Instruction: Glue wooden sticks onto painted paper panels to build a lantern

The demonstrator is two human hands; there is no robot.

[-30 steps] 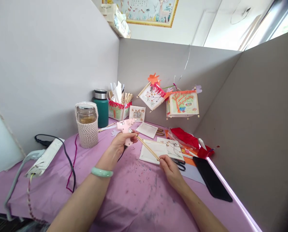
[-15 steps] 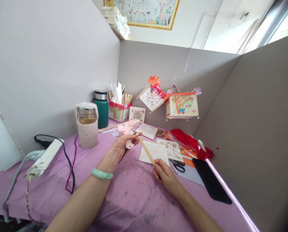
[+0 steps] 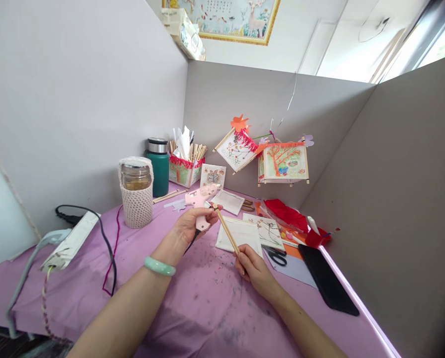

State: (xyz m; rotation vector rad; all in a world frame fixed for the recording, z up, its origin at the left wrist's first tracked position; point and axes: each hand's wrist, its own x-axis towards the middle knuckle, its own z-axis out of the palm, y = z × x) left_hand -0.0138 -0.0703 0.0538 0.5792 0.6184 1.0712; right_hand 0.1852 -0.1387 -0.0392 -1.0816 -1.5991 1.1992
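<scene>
My left hand (image 3: 190,225) is closed around the handle of a pink glue gun (image 3: 199,198), whose nozzle points up and to the right. A thin wooden stick (image 3: 228,231) slants between my hands. Its lower end is pinched in my right hand (image 3: 253,267), and its upper end meets the fingertips of my left hand. Whether it is one stick or two laid together, I cannot tell. Beneath the stick lies a white square panel (image 3: 241,236). Beside that is a panel with a drawn branch (image 3: 267,231).
On the left stand a jar in a knitted sleeve (image 3: 137,206), a green bottle (image 3: 158,171) and a power strip (image 3: 69,243). Black scissors (image 3: 277,256) and a black phone (image 3: 329,281) lie at right. Decorated lanterns (image 3: 285,163) hang at the back.
The glue gun has tilted slightly and shifted a little to the right in my left hand. My right hand and the stick have hardly moved.
</scene>
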